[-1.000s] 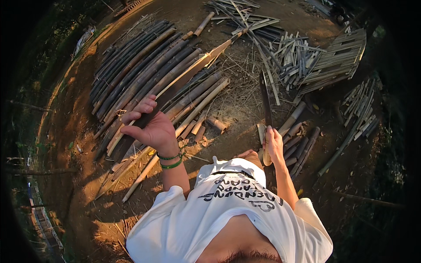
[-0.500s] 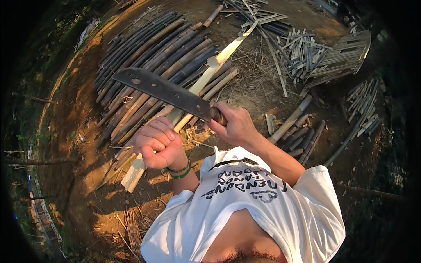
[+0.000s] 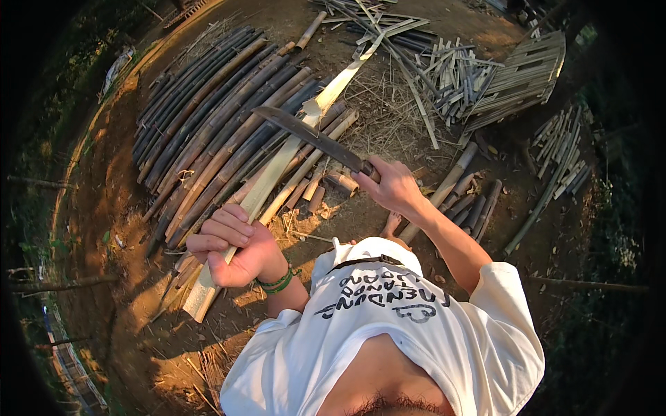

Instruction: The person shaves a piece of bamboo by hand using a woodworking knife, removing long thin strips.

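My left hand (image 3: 232,248), with a green cord bracelet at the wrist, is closed around the lower part of a long, pale split bamboo strip (image 3: 272,175). The strip slants from below that hand up to the far middle, and a flap of peeled bamboo (image 3: 314,107) sticks up on it. A machete (image 3: 320,141) with a dark, wide blade is in my right hand (image 3: 390,186), whose fingers wrap its handle. Its blade points to the far left and crosses over the strip just on my side of the flap; whether it touches cannot be told.
Whole bamboo poles (image 3: 208,111) lie in a broad pile at left. Cut strips (image 3: 454,73) are heaped at far right beside a slatted bamboo panel (image 3: 517,82). Short bamboo lengths (image 3: 458,191) and another bundle of strips (image 3: 558,152) lie to the right. A bare foot (image 3: 393,222) shows near the shirt.
The machete has moved right and its blade has turned more edge-on. My right hand has gone out to the right, and my left hand has shifted slightly left and nearer, still gripping the strip.
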A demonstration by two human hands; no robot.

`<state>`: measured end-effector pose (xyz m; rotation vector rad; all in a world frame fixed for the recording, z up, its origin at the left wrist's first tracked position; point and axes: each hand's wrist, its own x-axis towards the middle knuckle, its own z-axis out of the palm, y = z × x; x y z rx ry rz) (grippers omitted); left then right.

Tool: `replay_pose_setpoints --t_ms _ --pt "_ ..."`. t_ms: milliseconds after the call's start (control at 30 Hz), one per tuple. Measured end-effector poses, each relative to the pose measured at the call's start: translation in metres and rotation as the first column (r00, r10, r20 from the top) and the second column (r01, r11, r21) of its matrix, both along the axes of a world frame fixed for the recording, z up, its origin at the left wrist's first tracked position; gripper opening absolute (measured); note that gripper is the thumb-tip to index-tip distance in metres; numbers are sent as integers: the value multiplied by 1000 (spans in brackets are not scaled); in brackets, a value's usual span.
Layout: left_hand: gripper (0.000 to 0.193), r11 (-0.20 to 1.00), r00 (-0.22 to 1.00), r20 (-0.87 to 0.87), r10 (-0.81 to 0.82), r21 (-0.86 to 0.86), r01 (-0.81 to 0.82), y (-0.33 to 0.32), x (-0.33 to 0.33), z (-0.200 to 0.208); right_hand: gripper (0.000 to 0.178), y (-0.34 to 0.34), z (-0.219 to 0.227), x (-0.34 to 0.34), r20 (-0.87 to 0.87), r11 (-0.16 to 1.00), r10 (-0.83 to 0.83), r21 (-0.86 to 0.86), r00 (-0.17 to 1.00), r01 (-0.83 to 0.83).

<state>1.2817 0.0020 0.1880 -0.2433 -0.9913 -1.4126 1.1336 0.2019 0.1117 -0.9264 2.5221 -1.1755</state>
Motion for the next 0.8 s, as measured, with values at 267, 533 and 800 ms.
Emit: replay_pose_setpoints --t_ms 267,533,800 --pt "22 994 996 -30 80 82 -78 -3 -12 4 26 -22 27 30 -168 945 231 -193 958 -262" --pt "24 999 998 -53 -21 -35 20 -5 -9 10 26 4 -50 -109 -50 965 -139 216 989 147" --pt "49 999 998 -36 -49 8 50 -20 -10 -3 23 -25 9 -30 -279 961 271 26 921 -275"
